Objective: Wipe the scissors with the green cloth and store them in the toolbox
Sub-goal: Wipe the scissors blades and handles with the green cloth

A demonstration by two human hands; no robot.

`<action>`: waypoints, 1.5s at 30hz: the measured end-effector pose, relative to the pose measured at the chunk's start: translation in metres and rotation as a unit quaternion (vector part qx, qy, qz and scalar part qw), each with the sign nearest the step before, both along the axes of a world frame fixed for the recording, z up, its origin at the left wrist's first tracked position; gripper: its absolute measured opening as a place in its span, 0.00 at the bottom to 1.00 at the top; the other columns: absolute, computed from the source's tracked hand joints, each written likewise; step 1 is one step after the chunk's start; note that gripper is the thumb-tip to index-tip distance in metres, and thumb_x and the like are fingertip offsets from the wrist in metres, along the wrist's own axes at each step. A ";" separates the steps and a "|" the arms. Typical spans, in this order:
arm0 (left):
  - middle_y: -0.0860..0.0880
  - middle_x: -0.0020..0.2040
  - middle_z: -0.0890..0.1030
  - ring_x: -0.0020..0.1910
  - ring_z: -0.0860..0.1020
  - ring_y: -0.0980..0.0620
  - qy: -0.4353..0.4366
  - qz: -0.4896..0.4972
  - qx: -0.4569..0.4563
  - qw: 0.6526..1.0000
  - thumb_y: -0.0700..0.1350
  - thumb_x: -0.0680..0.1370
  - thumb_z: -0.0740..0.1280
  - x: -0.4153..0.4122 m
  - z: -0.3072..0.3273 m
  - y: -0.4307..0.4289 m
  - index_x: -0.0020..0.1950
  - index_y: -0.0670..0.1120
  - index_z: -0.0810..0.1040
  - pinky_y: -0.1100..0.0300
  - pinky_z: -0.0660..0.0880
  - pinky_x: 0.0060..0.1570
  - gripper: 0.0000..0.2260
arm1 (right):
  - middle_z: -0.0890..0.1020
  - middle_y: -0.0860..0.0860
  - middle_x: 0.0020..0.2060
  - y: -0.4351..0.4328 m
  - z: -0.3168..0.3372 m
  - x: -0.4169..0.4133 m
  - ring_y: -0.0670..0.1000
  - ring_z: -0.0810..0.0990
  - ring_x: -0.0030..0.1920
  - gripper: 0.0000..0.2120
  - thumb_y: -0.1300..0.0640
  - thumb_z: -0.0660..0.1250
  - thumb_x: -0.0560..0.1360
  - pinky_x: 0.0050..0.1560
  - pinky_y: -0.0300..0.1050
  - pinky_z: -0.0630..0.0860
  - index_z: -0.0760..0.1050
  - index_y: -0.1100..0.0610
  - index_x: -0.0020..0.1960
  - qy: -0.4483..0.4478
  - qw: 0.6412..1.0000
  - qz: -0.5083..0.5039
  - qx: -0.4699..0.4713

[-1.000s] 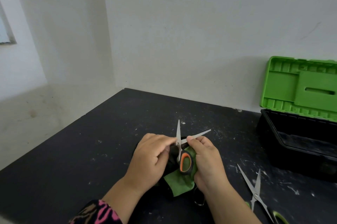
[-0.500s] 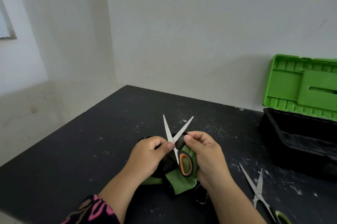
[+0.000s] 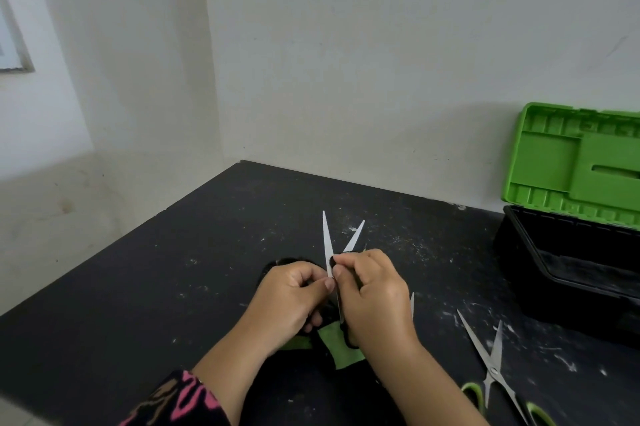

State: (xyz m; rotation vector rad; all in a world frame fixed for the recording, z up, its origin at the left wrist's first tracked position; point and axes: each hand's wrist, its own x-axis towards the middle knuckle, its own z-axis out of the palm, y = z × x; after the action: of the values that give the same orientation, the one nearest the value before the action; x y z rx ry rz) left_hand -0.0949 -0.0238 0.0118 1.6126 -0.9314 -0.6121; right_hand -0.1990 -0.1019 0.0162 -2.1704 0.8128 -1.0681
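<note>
White walls (image 3: 346,62) stand behind a black table (image 3: 173,287). Both the left hand (image 3: 287,301) and the right hand (image 3: 374,297) pinch the scissors (image 3: 327,242), blades apart, tips pointing away. Some green cloth (image 3: 341,346) peeks out under the hands. At the right sits the open toolbox (image 3: 561,273), with a spare pair (image 3: 491,356) near it.

A scuffed black desk (image 3: 138,304), flecked with white marks, sat against a plain off-white wall (image 3: 346,62) in soft even light, a grey window frame (image 3: 20,44) at far left.
</note>
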 end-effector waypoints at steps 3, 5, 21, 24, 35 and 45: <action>0.48 0.25 0.74 0.22 0.72 0.54 0.015 0.031 -0.008 0.999 0.39 0.77 0.66 0.001 -0.001 -0.002 0.39 0.39 0.79 0.62 0.68 0.23 0.08 | 0.77 0.44 0.42 -0.002 0.001 -0.002 0.43 0.77 0.41 0.05 0.59 0.67 0.75 0.40 0.31 0.73 0.82 0.54 0.47 0.041 0.999 0.024 -0.017; 0.44 0.27 0.75 0.22 0.71 0.54 0.023 0.031 -0.005 0.999 0.39 0.77 0.66 0.002 0.000 -0.003 0.38 0.39 0.79 0.62 0.67 0.23 0.08 | 0.77 0.44 0.42 -0.004 0.000 -0.004 0.43 0.77 0.41 0.05 0.59 0.67 0.74 0.41 0.32 0.73 0.82 0.54 0.46 0.049 0.998 0.028 -0.013; 0.47 0.28 0.75 0.22 0.70 0.53 0.159 0.074 -0.024 0.984 0.40 0.77 0.66 0.001 0.007 -0.003 0.36 0.41 0.77 0.64 0.65 0.22 0.10 | 0.72 0.44 0.53 -0.006 0.003 -0.010 0.47 0.72 0.53 0.19 0.54 0.66 0.71 0.56 0.45 0.71 0.71 0.47 0.61 0.161 0.977 0.062 -0.124; 0.48 0.26 0.75 0.21 0.71 0.52 0.155 0.069 -0.015 0.985 0.45 0.77 0.66 0.002 0.008 -0.002 0.33 0.42 0.76 0.63 0.66 0.22 0.14 | 0.73 0.40 0.50 -0.009 0.003 -0.012 0.45 0.75 0.51 0.17 0.56 0.68 0.70 0.54 0.44 0.73 0.75 0.45 0.57 0.142 0.985 0.073 -0.062; 0.48 0.26 0.74 0.20 0.69 0.52 0.072 0.038 0.010 0.997 0.42 0.78 0.65 -0.003 0.008 -0.002 0.34 0.39 0.77 0.63 0.64 0.22 0.14 | 0.80 0.45 0.38 -0.007 -0.008 -0.004 0.49 0.80 0.40 0.08 0.57 0.65 0.71 0.43 0.53 0.77 0.82 0.51 0.47 0.023 0.992 0.031 -0.117; 0.49 0.21 0.72 0.19 0.68 0.53 0.061 0.054 0.019 0.997 0.43 0.77 0.64 -0.003 0.009 -0.002 0.31 0.41 0.75 0.63 0.64 0.22 0.15 | 0.79 0.43 0.35 -0.009 -0.007 -0.007 0.46 0.78 0.36 0.12 0.53 0.59 0.71 0.39 0.47 0.75 0.81 0.49 0.42 0.029 0.986 0.002 -0.164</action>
State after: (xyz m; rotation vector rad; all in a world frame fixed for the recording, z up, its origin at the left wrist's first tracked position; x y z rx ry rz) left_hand -0.0981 -0.0257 0.0211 1.6280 -0.7429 -0.6486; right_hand -0.2059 -0.1113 0.0091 -2.4840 0.6946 -1.2128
